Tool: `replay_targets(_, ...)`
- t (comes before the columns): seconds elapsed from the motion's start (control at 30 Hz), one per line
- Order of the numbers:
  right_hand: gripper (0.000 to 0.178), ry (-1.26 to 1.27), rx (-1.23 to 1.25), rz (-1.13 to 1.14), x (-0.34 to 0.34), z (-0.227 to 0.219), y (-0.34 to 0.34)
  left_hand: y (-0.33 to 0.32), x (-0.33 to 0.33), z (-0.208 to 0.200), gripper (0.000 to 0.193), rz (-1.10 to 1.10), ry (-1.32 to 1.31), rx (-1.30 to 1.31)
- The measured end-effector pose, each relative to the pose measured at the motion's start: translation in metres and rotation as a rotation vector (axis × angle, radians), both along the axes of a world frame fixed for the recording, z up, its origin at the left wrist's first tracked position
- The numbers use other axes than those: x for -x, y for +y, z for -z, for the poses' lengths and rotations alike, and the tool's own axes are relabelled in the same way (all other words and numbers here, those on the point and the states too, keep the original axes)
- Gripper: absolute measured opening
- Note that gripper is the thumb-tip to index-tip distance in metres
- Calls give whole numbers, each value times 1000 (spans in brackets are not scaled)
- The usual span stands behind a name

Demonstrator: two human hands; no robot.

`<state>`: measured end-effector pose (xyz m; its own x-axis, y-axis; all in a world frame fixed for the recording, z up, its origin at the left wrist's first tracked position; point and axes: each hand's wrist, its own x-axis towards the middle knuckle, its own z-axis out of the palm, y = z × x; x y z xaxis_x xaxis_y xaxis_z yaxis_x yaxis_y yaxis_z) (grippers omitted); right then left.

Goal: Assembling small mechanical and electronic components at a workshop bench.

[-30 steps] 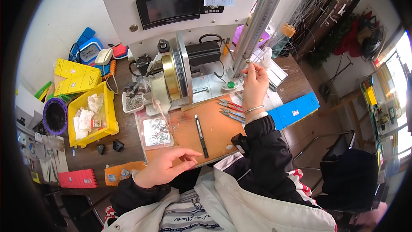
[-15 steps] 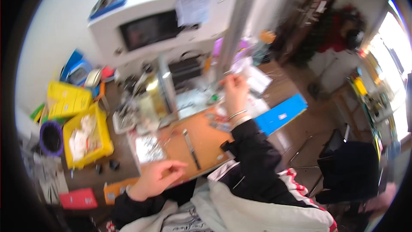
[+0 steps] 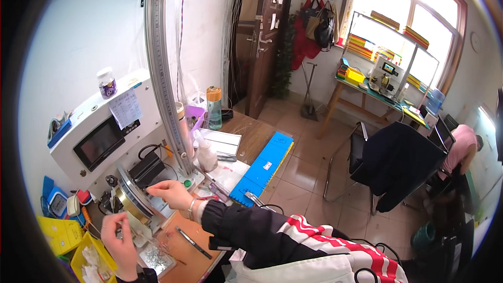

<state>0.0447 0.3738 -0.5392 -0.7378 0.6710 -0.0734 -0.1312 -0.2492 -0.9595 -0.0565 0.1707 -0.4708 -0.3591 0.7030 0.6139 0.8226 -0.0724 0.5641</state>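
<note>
My right hand [image 3: 175, 194] reaches in front of the machine's brass-coloured disc [image 3: 129, 202], thumb and forefinger pinched together. Whatever is between those fingertips is too small to make out. Nearer to me, my left hand [image 3: 119, 243] is raised by the disc's lower edge with its fingers curled and pressed together; I cannot tell what they hold. Below the hands, a pair of tweezers [image 3: 194, 242] lies on the orange-brown work mat [image 3: 181, 267]. A shallow tray of small shiny parts [image 3: 156, 260] sits beside my left hand. The machine's white housing [image 3: 68, 160] carries a dark screen [image 3: 99, 144].
An upright metal post [image 3: 163, 73] stands right of the machine. A white squeeze bottle [image 3: 205, 152], a blue folder-like strip [image 3: 264, 170] and a capped water bottle [image 3: 214, 107] are on the right. A yellow bin [image 3: 84, 251] is at left. Across the room a person [image 3: 463, 149] bends forward.
My view has swung to the right. My right hand has come from beside the post to the disc. The left hand has lifted from over the mat, its fingers now curled.
</note>
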Motion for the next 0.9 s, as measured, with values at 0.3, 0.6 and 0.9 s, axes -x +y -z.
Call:
replay_targets(0.3,13,-90,110,-304,40,-17,3,18,34,11,38,-279,217,-24)
replay_targets(0.6,6,-30,75,-557,51,-27,22,36,24,6,73,-295,382,15)
replay_targets(0.9,4,8,87,-699,65,-15,24,48,22,16,68,-299,310,-62)
